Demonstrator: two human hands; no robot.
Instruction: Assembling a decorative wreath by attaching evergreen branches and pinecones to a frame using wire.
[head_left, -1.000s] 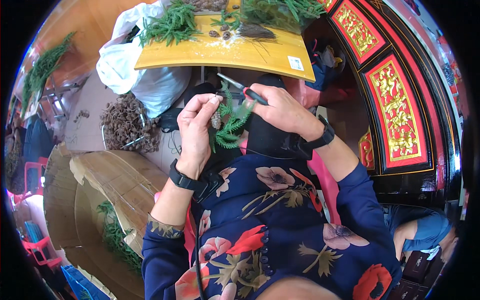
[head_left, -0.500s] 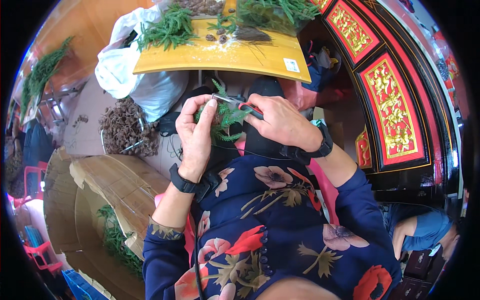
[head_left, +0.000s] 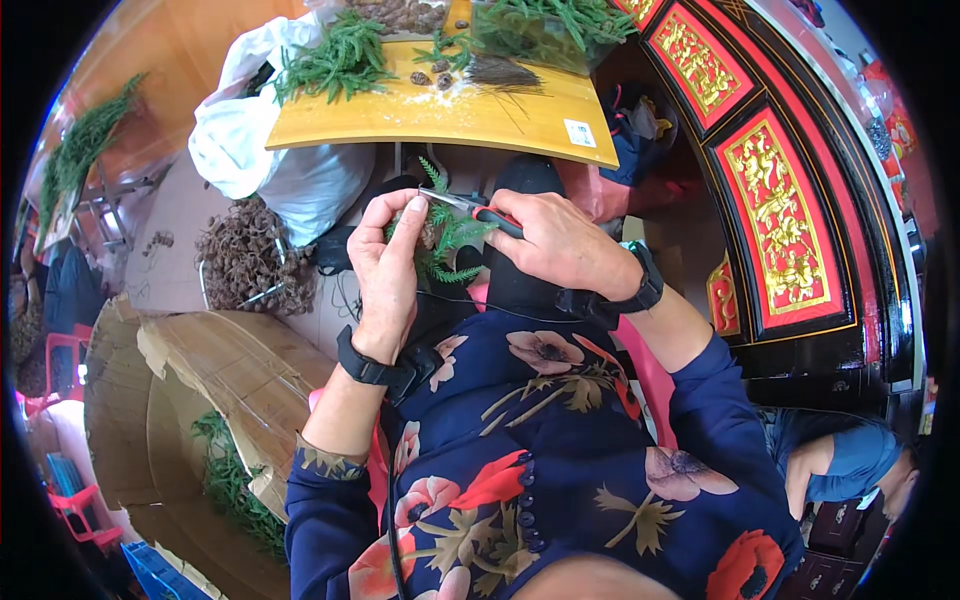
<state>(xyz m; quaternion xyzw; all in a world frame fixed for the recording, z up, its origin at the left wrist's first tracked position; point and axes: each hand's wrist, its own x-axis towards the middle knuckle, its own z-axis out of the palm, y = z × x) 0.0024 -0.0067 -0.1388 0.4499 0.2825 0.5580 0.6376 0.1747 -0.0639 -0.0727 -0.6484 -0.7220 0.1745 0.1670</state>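
Between the thumb and fingers of my left hand (head_left: 385,255) is a green needle-leaf sprig (head_left: 457,238), with a brownish piece that looks like a pine cone partly hidden behind the thumb. My right hand (head_left: 562,240) is closed around a pair of pliers (head_left: 492,216) with red and black handles. Their metal jaws point left and meet a thin dark tip just above my left thumb. Whether the jaws grip that tip is too small to tell. Both hands are over my lap, just short of the table edge.
A yellow table (head_left: 350,125) bears green sprigs (head_left: 335,60), pine cones (head_left: 420,78) and thin dark wires (head_left: 500,72). A heap of brown cones (head_left: 250,250) lies on the floor at left, near a cardboard box (head_left: 230,365). A carved red-and-gold cabinet (head_left: 780,215) stands at right; another person (head_left: 840,460) is lower right.
The pliers have shifted very slightly at my left fingertips. Both hands keep their grips in nearly the same place.
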